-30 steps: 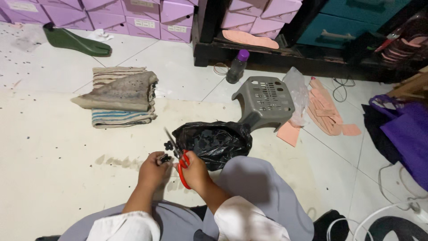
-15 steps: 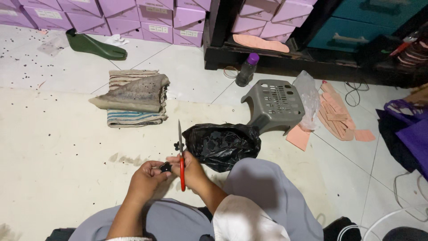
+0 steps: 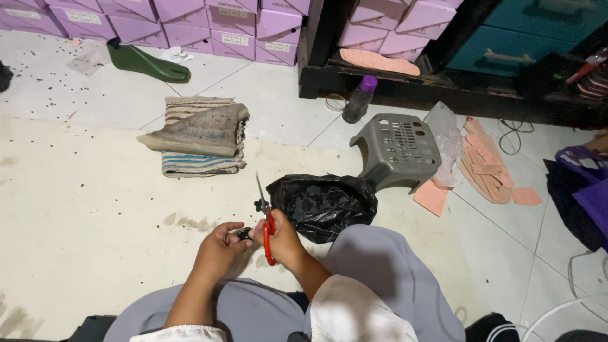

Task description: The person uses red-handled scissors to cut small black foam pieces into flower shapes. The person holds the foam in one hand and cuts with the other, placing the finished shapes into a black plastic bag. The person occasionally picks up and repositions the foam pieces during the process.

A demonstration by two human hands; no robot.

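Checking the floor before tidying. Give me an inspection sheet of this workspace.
Surface: pale floor, stained, speckled with small dark bits.
Job's things: red-handled scissors, blades up; small black piece; black plastic bag just beyond.
Clutter: folded striped cloth, grey plastic stool on its side, purple-capped bottle, pink cut-outs, green shoe last.
Hands: left hand holds the piece; right hand grips the scissors.
Cables: black cable, white cable.
Surroundings: lilac boxes, dark shelf.

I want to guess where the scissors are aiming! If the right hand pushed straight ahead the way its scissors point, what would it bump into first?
The right hand holds red-handled scissors pointing up and away. Bare floor comes first; further along that line the folded cloth pile looks nearest, though depth is hard to judge.
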